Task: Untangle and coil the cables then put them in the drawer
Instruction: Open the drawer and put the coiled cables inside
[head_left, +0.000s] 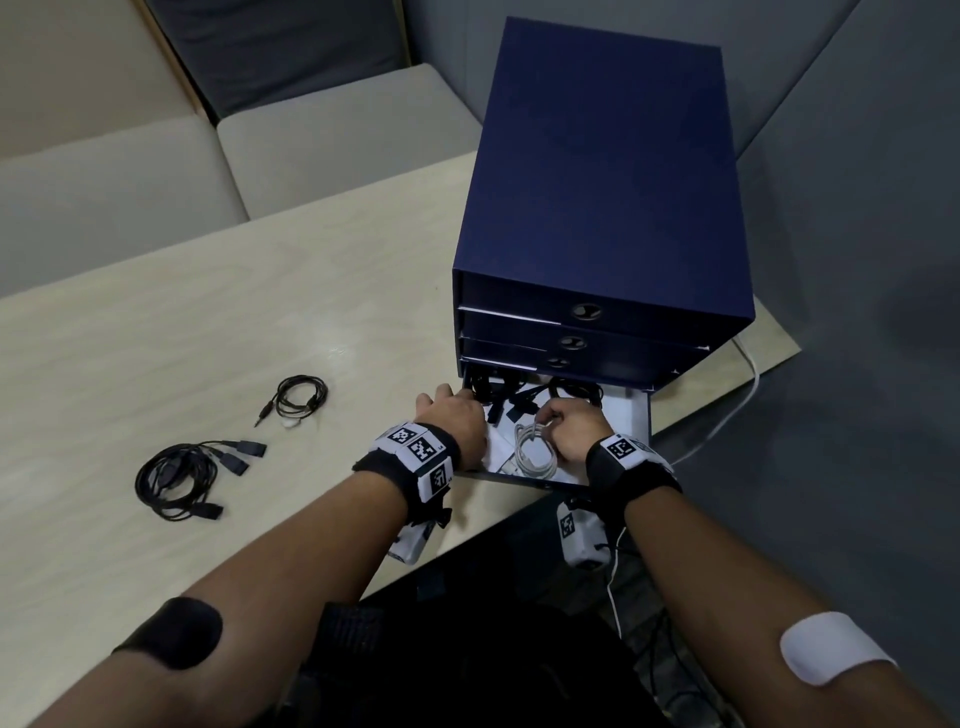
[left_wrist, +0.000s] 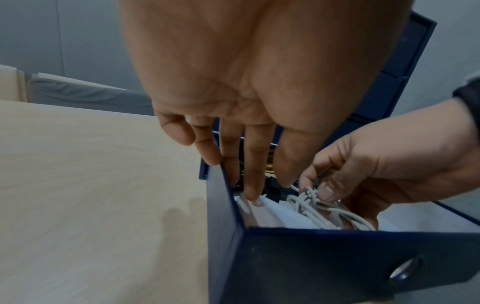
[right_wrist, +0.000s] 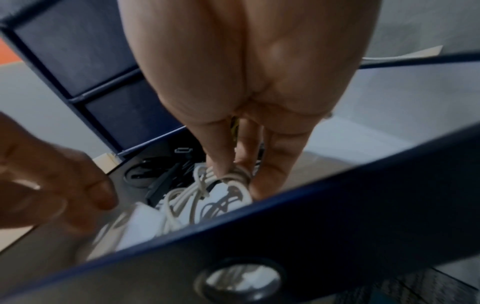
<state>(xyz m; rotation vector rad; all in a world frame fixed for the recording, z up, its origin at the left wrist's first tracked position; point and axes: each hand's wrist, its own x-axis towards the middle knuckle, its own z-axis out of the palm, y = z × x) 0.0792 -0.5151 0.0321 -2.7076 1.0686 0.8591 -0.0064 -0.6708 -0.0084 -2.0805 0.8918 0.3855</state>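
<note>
The bottom drawer (head_left: 636, 421) of a dark blue cabinet (head_left: 608, 182) is pulled out over the table edge. Black cables (head_left: 519, 395) lie at its back. My right hand (head_left: 558, 421) pinches a coiled white cable (head_left: 532, 449) low inside the drawer, near its front wall. In the right wrist view its fingertips (right_wrist: 223, 164) close on the cable's wrapped top (right_wrist: 207, 195). My left hand (head_left: 457, 408) reaches into the drawer's left side with straight fingers (left_wrist: 249, 164). One finger lies outside the drawer's left wall (left_wrist: 221, 205), and the rest touch the white bottom.
On the table to the left lie a thin black audio cable coil (head_left: 301, 397) and a thicker black cable coil with several plugs (head_left: 179, 478). A white cord (head_left: 748, 384) runs off the table beside the cabinet. Pale seat cushions (head_left: 156, 182) stand beyond the table.
</note>
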